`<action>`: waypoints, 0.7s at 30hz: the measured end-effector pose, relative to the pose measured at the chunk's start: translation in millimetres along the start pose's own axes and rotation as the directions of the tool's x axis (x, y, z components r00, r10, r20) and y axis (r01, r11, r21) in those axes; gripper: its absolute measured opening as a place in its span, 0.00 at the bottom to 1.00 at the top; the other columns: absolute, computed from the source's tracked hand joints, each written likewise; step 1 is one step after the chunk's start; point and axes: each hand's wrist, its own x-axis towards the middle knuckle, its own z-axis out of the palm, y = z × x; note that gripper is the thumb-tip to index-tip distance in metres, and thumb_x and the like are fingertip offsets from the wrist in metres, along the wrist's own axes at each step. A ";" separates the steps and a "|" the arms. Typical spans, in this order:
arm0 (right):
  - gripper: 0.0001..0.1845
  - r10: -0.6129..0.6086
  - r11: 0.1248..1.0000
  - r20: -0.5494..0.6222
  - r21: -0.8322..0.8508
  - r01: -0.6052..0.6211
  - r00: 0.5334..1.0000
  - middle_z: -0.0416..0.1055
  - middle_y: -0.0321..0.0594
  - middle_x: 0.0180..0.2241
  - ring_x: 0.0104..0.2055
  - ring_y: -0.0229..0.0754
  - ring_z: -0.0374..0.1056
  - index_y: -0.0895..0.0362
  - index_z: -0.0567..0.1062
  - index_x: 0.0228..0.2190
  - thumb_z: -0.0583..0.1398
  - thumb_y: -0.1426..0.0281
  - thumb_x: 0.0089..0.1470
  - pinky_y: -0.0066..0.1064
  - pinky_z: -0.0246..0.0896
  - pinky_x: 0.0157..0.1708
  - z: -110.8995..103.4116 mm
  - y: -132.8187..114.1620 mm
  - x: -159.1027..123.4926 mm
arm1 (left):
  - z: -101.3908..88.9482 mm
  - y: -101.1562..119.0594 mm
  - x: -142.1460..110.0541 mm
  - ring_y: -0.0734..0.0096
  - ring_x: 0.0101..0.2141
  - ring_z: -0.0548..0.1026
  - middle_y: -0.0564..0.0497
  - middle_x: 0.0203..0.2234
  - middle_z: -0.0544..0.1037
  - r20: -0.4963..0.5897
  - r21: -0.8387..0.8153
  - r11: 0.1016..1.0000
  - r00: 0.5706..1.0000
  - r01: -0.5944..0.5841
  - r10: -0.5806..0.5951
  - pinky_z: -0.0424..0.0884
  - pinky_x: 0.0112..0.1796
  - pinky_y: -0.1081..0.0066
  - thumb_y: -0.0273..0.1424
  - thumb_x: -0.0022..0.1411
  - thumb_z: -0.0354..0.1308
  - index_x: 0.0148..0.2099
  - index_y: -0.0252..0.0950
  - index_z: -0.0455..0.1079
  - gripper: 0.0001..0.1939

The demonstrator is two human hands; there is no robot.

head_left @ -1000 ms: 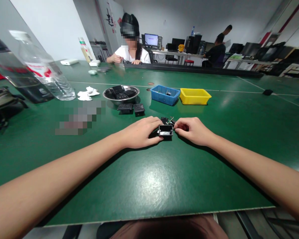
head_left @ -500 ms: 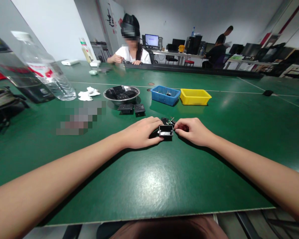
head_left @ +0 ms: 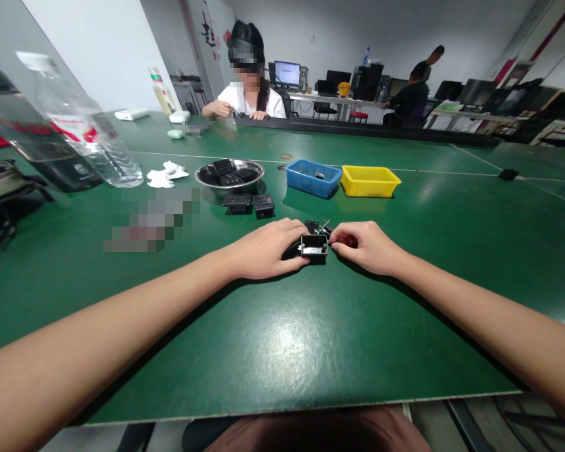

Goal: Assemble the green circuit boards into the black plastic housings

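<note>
A small black open-topped plastic box (head_left: pixel 314 256) stands on the green table, its hollow inside facing up toward me. My left hand (head_left: pixel 268 251) grips it from the left, the thumb at the near side and the fingers at the far side. At the box's right edge, my right hand (head_left: pixel 367 247) is closed in a pinch; whatever its fingertips hold is too small to make out. Just behind the box lie a small green circuit board (head_left: pixel 324 226) and a flat black part (head_left: pixel 311 226), partly hidden by the box and fingers.
A metal bowl (head_left: pixel 202 179) holds several black casings, with two more casings (head_left: pixel 263 205) in front. Blue (head_left: pixel 313 184) and yellow (head_left: pixel 371 186) bins stand beyond my hands. Water bottle (head_left: pixel 89 135), crumpled tissue (head_left: pixel 162 179) and a bag (head_left: pixel 9 191) lie left. A person (head_left: pixel 249 100) sits opposite.
Both hands and the box keep the same places on the table. Only the camera's view has shifted very slightly.
</note>
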 end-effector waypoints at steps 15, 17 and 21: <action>0.04 -0.006 1.000 0.005 -0.004 0.006 1.000 0.70 0.33 0.24 0.25 0.35 0.62 0.58 0.77 0.31 0.61 0.75 0.53 0.27 0.53 0.30 0.1 -0.5 0.2 | -0.1 0.6 -0.3 0.58 0.47 0.74 0.41 0.47 0.76 0.007 -0.003 1.000 1.000 0.005 -0.005 0.71 0.50 0.60 0.38 0.67 0.55 0.51 0.34 0.69 0.16; 0.04 -0.003 1.000 0.009 -0.009 0.003 1.000 0.70 0.33 0.24 0.25 0.35 0.62 0.58 0.78 0.31 0.61 0.75 0.53 0.27 0.53 0.30 -0.2 -0.8 0.3 | 0.0 0.6 -0.3 0.57 0.47 0.74 0.41 0.47 0.76 0.010 -0.004 1.000 1.000 0.010 -0.010 0.71 0.51 0.60 0.38 0.67 0.54 0.51 0.33 0.69 0.16; 0.04 -0.001 1.000 0.008 -0.007 0.001 1.000 0.70 0.33 0.24 0.25 0.35 0.62 0.59 0.78 0.31 0.61 0.76 0.53 0.27 0.54 0.30 0.1 -0.8 0.2 | 0.3 0.8 -0.1 0.57 0.48 0.74 0.41 0.47 0.76 0.010 -0.008 1.000 1.000 0.013 -0.013 0.71 0.51 0.59 0.39 0.67 0.55 0.51 0.33 0.69 0.16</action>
